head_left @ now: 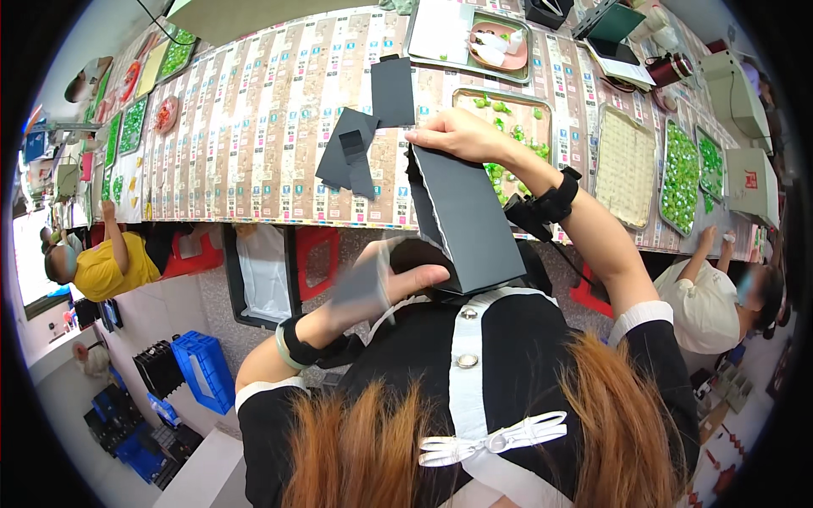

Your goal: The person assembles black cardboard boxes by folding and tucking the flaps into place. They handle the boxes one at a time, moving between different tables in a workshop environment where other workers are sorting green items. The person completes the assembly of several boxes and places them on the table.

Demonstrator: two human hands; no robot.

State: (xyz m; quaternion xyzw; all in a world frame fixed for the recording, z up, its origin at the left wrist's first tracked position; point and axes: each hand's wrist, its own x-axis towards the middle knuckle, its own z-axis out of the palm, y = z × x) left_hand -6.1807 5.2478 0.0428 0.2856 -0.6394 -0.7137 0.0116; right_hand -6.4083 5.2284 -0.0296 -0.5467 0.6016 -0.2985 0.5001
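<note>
Long patterned tabletop (pixel 279 110), trays far right | right hand (pixel 457 134) grips black box (pixel 470 216) top; left hand (pixel 381 284) blurred, holding dark sheet | risk: box may slip, held only at its top

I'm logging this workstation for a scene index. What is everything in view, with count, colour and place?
black box: 1, black, held upright at the table's near edge
black card pieces: several, black, flat on the table left of the box
table: 1, patterned beige cover, across the upper picture
metal trays of green pieces: several, green on silver, right and far left ends
tray with pale grid: 1, cream, right of centre
pink dish: 1, pink, in a tray at top
blue crates: several, blue, floor lower left
other people: at least 2, seated left and right
left hand: blurred, at the box's lower end
right hand: gripping the box's top
</note>
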